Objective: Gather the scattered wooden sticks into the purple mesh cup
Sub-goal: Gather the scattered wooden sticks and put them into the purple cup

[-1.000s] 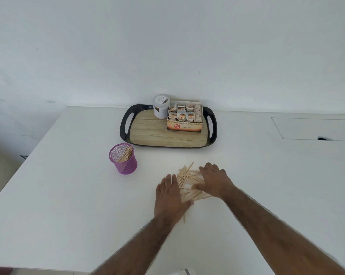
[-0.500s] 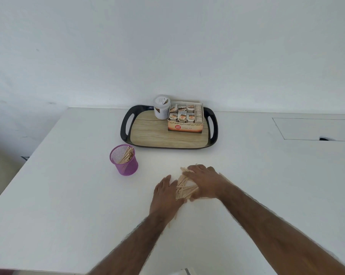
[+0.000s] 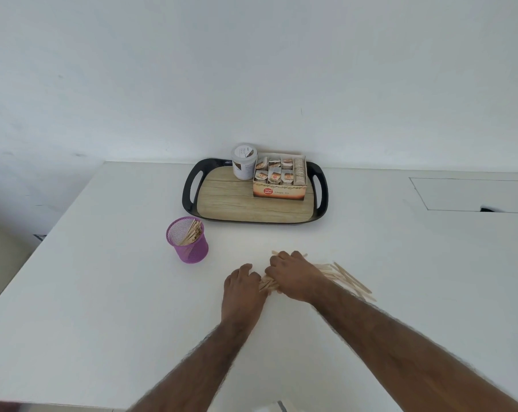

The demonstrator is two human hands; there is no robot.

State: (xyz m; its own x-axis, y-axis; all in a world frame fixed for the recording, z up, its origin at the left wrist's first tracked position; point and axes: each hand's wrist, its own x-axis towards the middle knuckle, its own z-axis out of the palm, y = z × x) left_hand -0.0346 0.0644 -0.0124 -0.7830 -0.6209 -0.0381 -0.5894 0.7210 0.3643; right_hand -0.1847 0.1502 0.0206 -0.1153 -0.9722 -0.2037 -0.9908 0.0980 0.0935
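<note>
A purple mesh cup (image 3: pixel 189 248) stands upright on the white table (image 3: pixel 103 292), left of centre, with several wooden sticks leaning inside it. My right hand (image 3: pixel 292 276) grips a bundle of wooden sticks (image 3: pixel 266 285) in curled fingers. My left hand (image 3: pixel 241 288) lies against the bundle's left end, fingers straight, touching the sticks. More loose sticks (image 3: pixel 348 279) lie fanned on the table just right of my right hand. The cup is a short way up and left of both hands.
A black-rimmed tray (image 3: pixel 192 185) with a wood-pattern floor sits at the back, carrying a white jar (image 3: pixel 244 162) and a box of tea sachets (image 3: pixel 280 181). A rectangular hatch outline (image 3: pixel 472 193) marks the table at far right. The table's left edge runs diagonally.
My right hand has closed round part of the pile and drawn it into a bundle against my left hand. Some sticks now lie uncovered to the right.
</note>
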